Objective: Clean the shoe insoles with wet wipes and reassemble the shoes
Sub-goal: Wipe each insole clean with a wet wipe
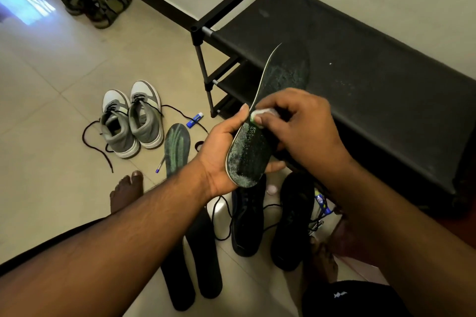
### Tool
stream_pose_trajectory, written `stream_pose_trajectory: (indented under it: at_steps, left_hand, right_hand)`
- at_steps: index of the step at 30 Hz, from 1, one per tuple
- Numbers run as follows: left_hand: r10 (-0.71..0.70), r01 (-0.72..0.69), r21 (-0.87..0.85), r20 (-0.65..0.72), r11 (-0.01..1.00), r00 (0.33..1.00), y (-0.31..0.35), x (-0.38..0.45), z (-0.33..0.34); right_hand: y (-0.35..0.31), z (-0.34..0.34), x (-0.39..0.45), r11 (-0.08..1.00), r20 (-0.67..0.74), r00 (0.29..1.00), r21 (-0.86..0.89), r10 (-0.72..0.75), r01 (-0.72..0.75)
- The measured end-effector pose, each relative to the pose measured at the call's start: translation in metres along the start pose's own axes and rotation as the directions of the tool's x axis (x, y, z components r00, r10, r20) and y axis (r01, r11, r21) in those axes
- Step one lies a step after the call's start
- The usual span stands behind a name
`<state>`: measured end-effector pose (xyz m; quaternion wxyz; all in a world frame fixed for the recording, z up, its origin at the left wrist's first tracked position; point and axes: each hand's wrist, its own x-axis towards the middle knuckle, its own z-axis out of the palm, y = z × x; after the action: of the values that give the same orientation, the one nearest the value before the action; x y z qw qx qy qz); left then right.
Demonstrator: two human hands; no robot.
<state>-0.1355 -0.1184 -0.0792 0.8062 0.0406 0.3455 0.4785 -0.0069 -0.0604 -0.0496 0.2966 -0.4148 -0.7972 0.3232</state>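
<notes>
Beige tiled floor, black fabric shoe rack at far right. Left hand cups the heel of a dark speckled insole, raised before the rack. Right hand pinches a white wet wipe against its middle. Below lie black shoes and two black insoles. Far left stand grey sneakers, a green-streaked insole beside them.

My right hand is covering most of the wet wipe, and my left hand's fingers are disappearing behind the insole. My right forearm is hiding part of the small blue tube below it; its label is reading too small.
</notes>
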Motion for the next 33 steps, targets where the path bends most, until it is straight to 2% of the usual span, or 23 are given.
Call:
stream_pose_trajectory:
  at_steps: [3, 5, 8, 10, 12, 14, 16, 18, 20, 23, 26, 28, 30, 33]
  left_hand:
    - [0.001, -0.002, -0.01, -0.032, 1.0, 0.999, -0.001, 0.004, 0.004]
    - [-0.017, 0.015, -0.027, -0.057, 1.0, 0.998, 0.003, 0.003, 0.007]
    - [-0.034, 0.031, -0.032, -0.098, 0.999, 0.995, 0.008, -0.002, 0.01]
    - [-0.025, 0.023, -0.026, -0.095, 0.999, 0.995, 0.008, -0.003, 0.009]
    - [-0.036, 0.034, -0.032, -0.065, 0.999, 0.997, 0.006, -0.002, 0.008]
    - [-0.013, 0.014, 0.011, -0.066, 1.0, 0.998, 0.001, -0.001, 0.006]
    - [0.003, 0.001, 0.051, -0.069, 0.999, 0.998, -0.001, 0.001, 0.005]
    - [0.002, 0.001, 0.042, -0.077, 0.999, 0.997, 0.0, 0.001, 0.006]
    - [-0.013, 0.015, 0.02, -0.086, 1.0, 0.996, 0.004, -0.002, 0.008]
    - [-0.035, 0.036, 0.007, -0.109, 0.999, 0.993, 0.011, -0.007, 0.011]
    - [-0.023, 0.024, 0.007, -0.12, 1.0, 0.993, 0.013, -0.009, 0.008]
    - [-0.031, 0.031, 0.0, -0.1, 1.0, 0.994, 0.011, -0.009, 0.007]
    - [0.004, -0.003, 0.016, -0.082, 1.0, 0.997, 0.007, -0.006, 0.005]
    - [0.034, -0.033, 0.027, -0.049, 0.999, 0.998, 0.006, -0.003, 0.005]
  right_hand:
    - [0.003, 0.002, -0.001, 0.999, -0.04, 0.999, -0.042, -0.034, 0.033]
    - [-0.004, 0.006, -0.006, 0.995, 0.065, 0.994, -0.019, -0.092, 0.094]
    - [-0.016, 0.009, -0.011, 0.983, 0.276, 0.945, 0.11, -0.175, 0.15]
    - [-0.018, 0.008, -0.011, 0.978, 0.338, 0.923, 0.157, -0.186, 0.139]
    - [-0.015, 0.007, -0.01, 0.983, 0.277, 0.951, 0.151, -0.14, 0.1]
    - [-0.01, 0.005, -0.006, 0.996, 0.121, 0.991, 0.077, -0.062, 0.053]
    - [-0.004, 0.003, -0.002, 1.0, 0.0, 1.0, 0.011, -0.012, 0.012]
    - [-0.002, 0.002, -0.002, 1.0, -0.01, 1.0, 0.011, -0.005, 0.006]
    - [-0.008, 0.006, -0.006, 0.996, 0.08, 0.993, 0.054, -0.082, 0.078]
    - [-0.021, 0.013, -0.014, 0.968, 0.27, 0.933, 0.145, -0.24, 0.206]
    - [-0.022, 0.012, -0.014, 0.966, 0.365, 0.897, 0.161, -0.249, 0.203]
    - [-0.018, 0.009, -0.012, 0.979, 0.282, 0.939, 0.114, -0.197, 0.171]
    - [-0.011, 0.007, -0.009, 0.993, 0.127, 0.985, 0.009, -0.118, 0.117]
    - [-0.006, 0.006, -0.008, 0.999, -0.025, 0.999, -0.033, -0.032, 0.031]
